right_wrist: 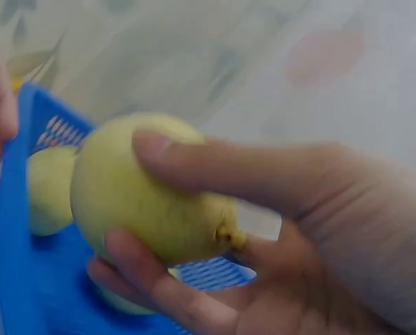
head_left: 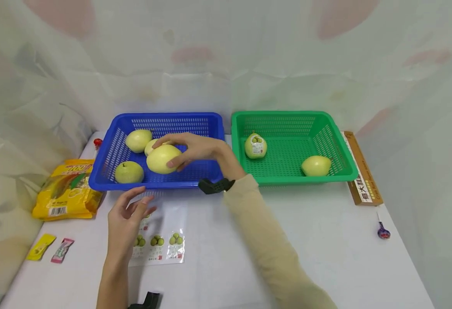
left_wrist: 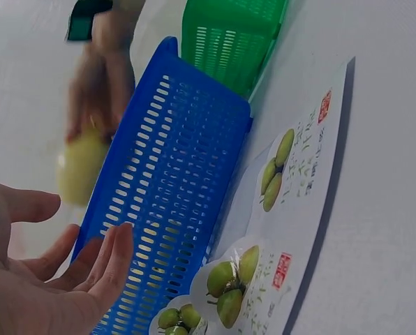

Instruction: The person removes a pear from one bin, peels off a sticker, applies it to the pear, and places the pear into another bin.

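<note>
Pale-yellow fruit (head_left: 159, 159) held over blue basket (head_left: 189, 122)
Right hand (head_left: 196, 148): grip clamped on fruit; left hand (head_left: 126, 216), near side: grip apart.

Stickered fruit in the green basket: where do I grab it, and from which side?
I'd probably grip the stickered fruit round its bulging sides, from above: walls of the green basket surround it, and the sticker covers its near face.

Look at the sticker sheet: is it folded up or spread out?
Spread out. The sticker sheet lies open by the blue basket, printed side up; the left hand hides part.
</note>
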Tool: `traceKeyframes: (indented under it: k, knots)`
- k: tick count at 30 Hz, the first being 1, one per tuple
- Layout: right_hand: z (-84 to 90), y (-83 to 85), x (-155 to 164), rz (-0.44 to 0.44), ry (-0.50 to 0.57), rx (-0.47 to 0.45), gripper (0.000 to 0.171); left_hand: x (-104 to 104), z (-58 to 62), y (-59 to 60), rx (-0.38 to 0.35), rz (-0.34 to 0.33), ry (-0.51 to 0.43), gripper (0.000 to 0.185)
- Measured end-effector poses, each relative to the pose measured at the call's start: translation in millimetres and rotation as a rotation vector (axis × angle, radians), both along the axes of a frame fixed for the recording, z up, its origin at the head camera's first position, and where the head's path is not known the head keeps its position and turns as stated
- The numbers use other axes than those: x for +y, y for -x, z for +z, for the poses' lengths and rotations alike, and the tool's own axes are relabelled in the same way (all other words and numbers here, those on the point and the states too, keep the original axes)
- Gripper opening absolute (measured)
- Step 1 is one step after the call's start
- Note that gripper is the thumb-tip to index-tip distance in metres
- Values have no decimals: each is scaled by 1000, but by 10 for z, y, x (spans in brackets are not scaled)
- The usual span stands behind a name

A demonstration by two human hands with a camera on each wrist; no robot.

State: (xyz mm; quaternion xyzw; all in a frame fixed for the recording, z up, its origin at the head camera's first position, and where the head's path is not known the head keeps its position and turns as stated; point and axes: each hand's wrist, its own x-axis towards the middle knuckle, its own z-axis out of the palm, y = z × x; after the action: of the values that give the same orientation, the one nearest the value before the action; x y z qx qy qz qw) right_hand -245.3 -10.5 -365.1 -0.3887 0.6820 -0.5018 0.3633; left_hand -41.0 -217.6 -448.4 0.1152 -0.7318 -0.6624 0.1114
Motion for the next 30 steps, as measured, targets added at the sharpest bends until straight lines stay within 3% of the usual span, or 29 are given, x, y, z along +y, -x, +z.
traceKeyframes:
  k: [5,8,13,17,21,23,27,30]
  knots:
    - [207,-303,555,140,80,161,58,-2,5,-46,26,-46,15,40]
    - [179,-579,920,232,60,177,60,32,7,-53,52,-109,32,38]
    - [-174,-1010,1408,297,-60,147,59,197,-4,-43,97,-254,81,34]
    - [-545,-1215,1588,299,-166,58,56,453,-32,-84,77,-431,117,31]
    - [-796,-1300,1654,234,-222,-40,55,739,-108,-137,-10,-599,136,33]
    - [-860,-1335,1682,165,-226,-44,56,849,-156,-163,-46,-657,146,36]
    - [-926,-1455,1761,-57,-175,-17,59,973,-230,-209,-84,-717,175,38]
    - [-947,-1594,1806,-244,-106,36,60,1013,-255,-235,-101,-723,206,39]
